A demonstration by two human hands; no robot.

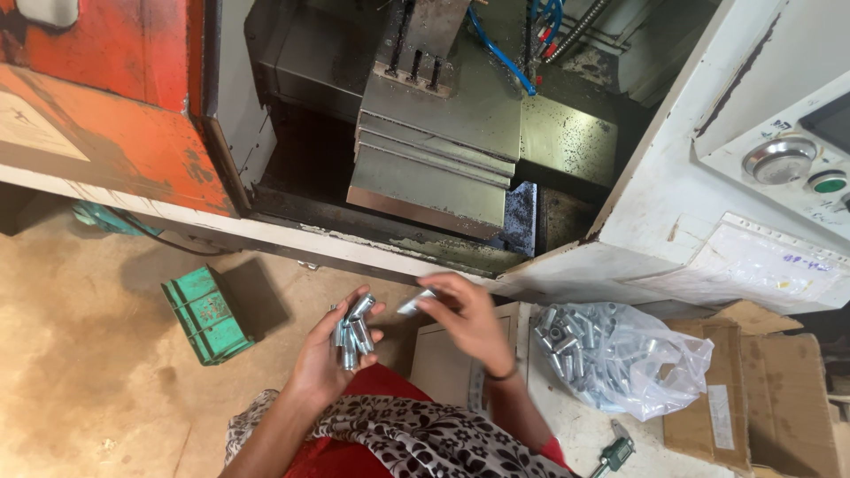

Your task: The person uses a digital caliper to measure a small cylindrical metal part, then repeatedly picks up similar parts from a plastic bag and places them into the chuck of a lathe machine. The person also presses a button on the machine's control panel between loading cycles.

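Observation:
My left hand [329,354] is cupped around a bunch of short shiny metal cylinders [351,329], several of them standing between palm and fingers. Just to its right, my right hand [467,320] pinches one single metal cylinder [414,303] at its fingertips, a little apart from the bunch. Both hands hover over the floor in front of a machine's open bay [434,168]. A clear plastic bag [620,358] full of the same metal pieces lies to the right of my right wrist.
A green metal block [207,313] sits on the sandy floor at left. Cardboard boxes [779,398] lie at lower right. The machine's white control panel with a knob [779,161] and a green button [829,182] is at right. A caliper-like tool [614,453] lies near the bottom edge.

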